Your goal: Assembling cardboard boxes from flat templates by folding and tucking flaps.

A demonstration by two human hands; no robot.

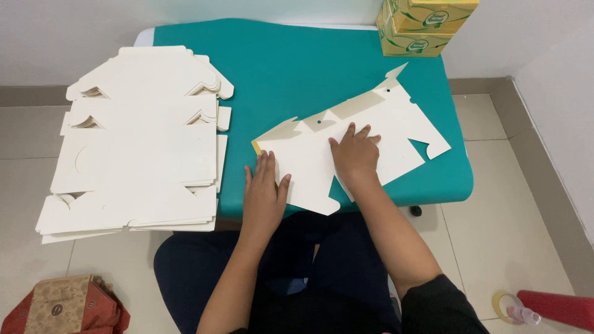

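Teal surface (309, 68) carries 1 flat die-cut carton blank (371, 133) near its front edge, pinned by left hand (263, 192) and right hand (354, 154), both spread flat, gripping nothing. Judged light, creasable; best taken at edges.

Yellow-green cartons (427, 25) stacked, table's far right corner; brown patterned bag (62, 306) on floor, lower left.

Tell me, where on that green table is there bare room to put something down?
The widest free patch of the teal table lies at the back, between the stack of flat white cardboard blanks and the yellow boxes. A narrow strip stays bare along the right edge. The near middle is crowded: the left hand and right hand press on one flat blank.
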